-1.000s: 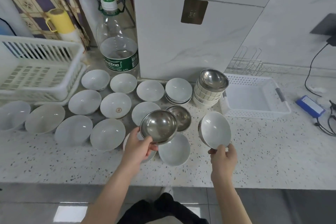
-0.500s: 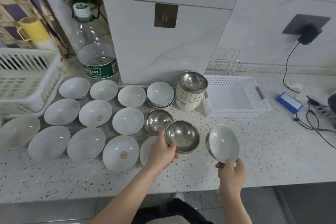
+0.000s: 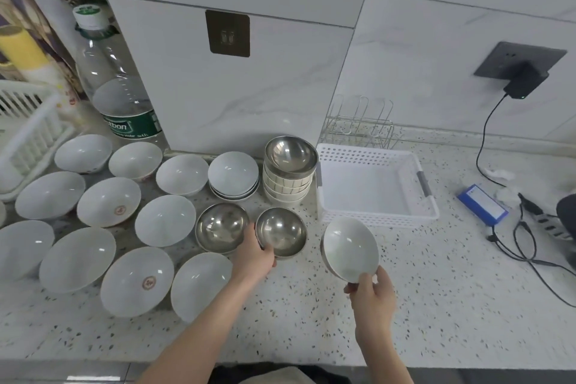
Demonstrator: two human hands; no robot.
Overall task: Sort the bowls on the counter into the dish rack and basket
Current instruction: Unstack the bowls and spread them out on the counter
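My left hand (image 3: pixel 253 258) grips the near rim of a steel bowl (image 3: pixel 282 232), low over the counter beside a second steel bowl (image 3: pixel 222 227). My right hand (image 3: pixel 371 290) holds a white bowl (image 3: pixel 349 248) by its lower edge, tilted toward me, just in front of the white perforated basket (image 3: pixel 427 184). Several white bowls (image 3: pixel 165 221) cover the counter to the left. A stack of ribbed bowls (image 3: pixel 288 190) topped by a steel bowl stands left of the basket. The white dish rack (image 3: pixel 29 131) is at the far left edge.
A large water bottle (image 3: pixel 120 93) stands behind the bowls by a white pillar. A small wire rack (image 3: pixel 361 121) sits behind the basket. A blue box (image 3: pixel 482 204), cables and a plugged charger (image 3: pixel 525 84) lie to the right. The counter's front edge is near me.
My left hand has carried the steel bowl right and down, beside the other steel bowl. The view has shifted right. The white bowl stays tilted in my right hand.
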